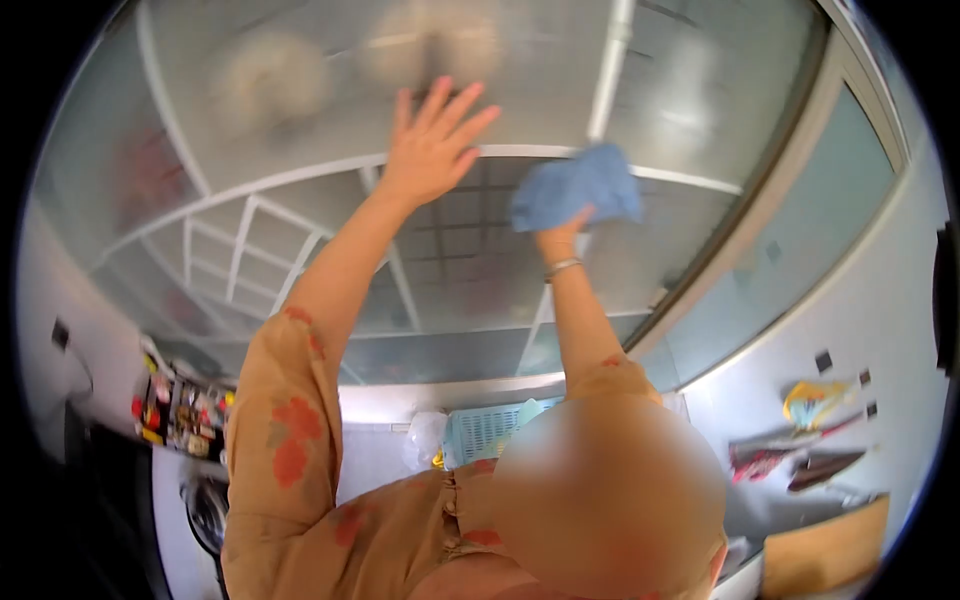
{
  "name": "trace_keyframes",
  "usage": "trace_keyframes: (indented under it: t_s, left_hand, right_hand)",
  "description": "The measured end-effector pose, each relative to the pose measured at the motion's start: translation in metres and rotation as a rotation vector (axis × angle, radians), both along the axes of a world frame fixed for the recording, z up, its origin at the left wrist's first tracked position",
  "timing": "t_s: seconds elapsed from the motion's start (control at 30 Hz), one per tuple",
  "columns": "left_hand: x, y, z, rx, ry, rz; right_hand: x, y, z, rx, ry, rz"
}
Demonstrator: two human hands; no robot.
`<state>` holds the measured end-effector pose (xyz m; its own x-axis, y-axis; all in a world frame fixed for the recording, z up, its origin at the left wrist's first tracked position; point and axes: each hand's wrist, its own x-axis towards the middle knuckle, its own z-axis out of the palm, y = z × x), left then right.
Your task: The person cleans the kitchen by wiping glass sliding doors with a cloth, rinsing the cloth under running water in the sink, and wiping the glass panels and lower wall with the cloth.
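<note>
My left hand (430, 150) rests with its fingers spread against a large translucent glass panel (520, 60). In my right hand (562, 236) is a blue cloth (580, 185), held up at the glass to the right of my left hand. The cloth hides most of the fingers of that hand. A bracelet (563, 264) circles my right wrist. Behind the glass, white shelf bars and blurred pale round shapes show through.
Below the glass stands a light blue plastic basket (485, 430) beside a clear plastic bag (427, 440). Small items crowd a rack (185, 410) at left. On the right wall hang a yellow bag (812, 402) and cloths, above a cardboard box (825, 550).
</note>
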<state>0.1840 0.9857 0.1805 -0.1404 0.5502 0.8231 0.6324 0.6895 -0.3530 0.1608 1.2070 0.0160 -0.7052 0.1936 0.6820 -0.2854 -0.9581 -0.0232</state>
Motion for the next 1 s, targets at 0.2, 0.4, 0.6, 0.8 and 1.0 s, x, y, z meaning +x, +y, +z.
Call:
trace_keyframes:
  t_s: [0.2,0.4,0.6,0.8,1.0]
  left_hand:
    - [0.000,0.005,-0.001,-0.121,-0.007,0.236]
    - [-0.013,0.011,-0.010,0.034,0.154,0.086]
    - [-0.011,0.012,-0.009,0.024,0.145,0.114]
    - [-0.012,0.012,-0.010,0.006,0.157,0.104]
    - [-0.013,0.012,-0.010,0.005,0.177,0.103]
  right_hand:
    - [0.050,0.006,0.131,2.174,-0.010,-1.818]
    - [0.049,0.146,0.121,0.786,-0.666,-2.495]
    - [0.038,0.156,0.040,1.015,-1.248,-2.039]
    - [0.058,0.138,0.193,1.010,0.161,-2.646]
    - [0.049,0.262,0.298,0.995,-0.243,-2.678]
